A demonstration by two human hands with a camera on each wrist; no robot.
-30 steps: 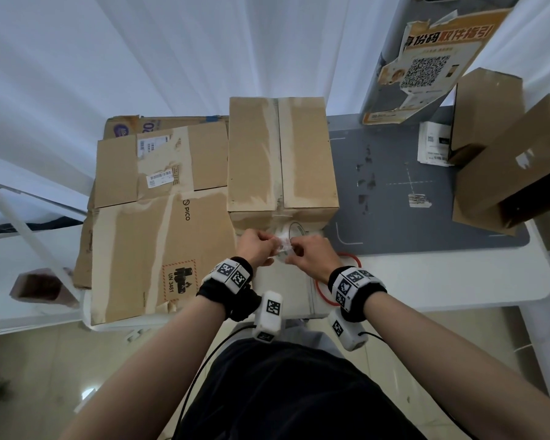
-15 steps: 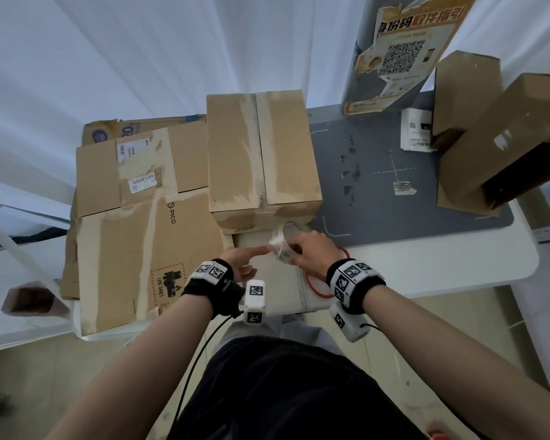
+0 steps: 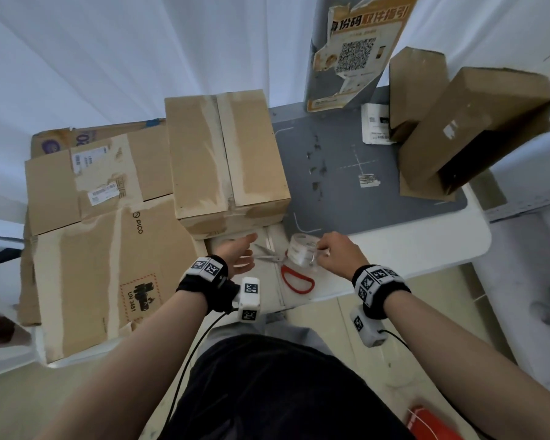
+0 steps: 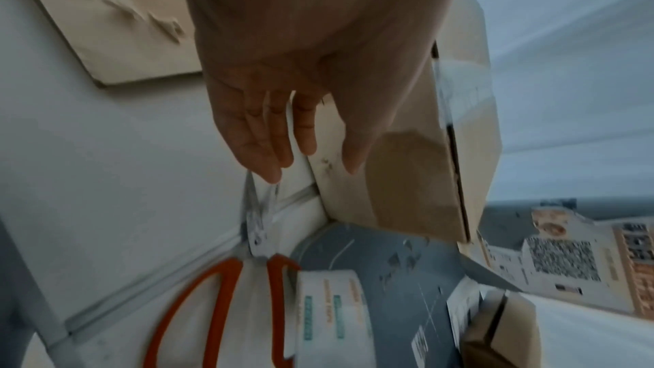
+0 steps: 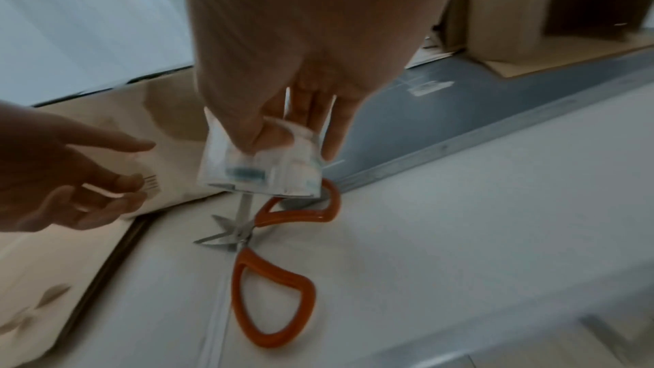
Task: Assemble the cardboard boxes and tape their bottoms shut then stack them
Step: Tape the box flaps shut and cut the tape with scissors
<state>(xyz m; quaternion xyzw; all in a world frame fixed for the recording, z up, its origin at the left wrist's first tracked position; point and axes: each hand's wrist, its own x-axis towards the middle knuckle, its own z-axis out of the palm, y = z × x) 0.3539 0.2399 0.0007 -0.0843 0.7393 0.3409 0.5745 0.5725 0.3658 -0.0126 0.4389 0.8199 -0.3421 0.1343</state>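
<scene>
1 clear roll of packing tape (image 3: 304, 255) is pinched in the right hand (image 3: 340, 256), above 1 pair of orange-handled metal scissors (image 3: 286, 271). The left hand (image 3: 237, 254) hangs slack-fingered and empty just left of that grip, with 1 assembled brown cardboard box (image 3: 226, 160) just beyond it.

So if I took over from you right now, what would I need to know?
Left hand: open, holding nothing, above the scissors' blades.
Right hand: its grip is on the clear tape roll, just above the table's near edge.
Scissors: lying open on the white table, orange handles toward you.
Done: the assembled box stands in front, flaps closed, old tape marks along its seam. I cannot tell whether fresh tape is on.
Left: flat cardboard on the left needs folding and taping, then stacking.
</scene>
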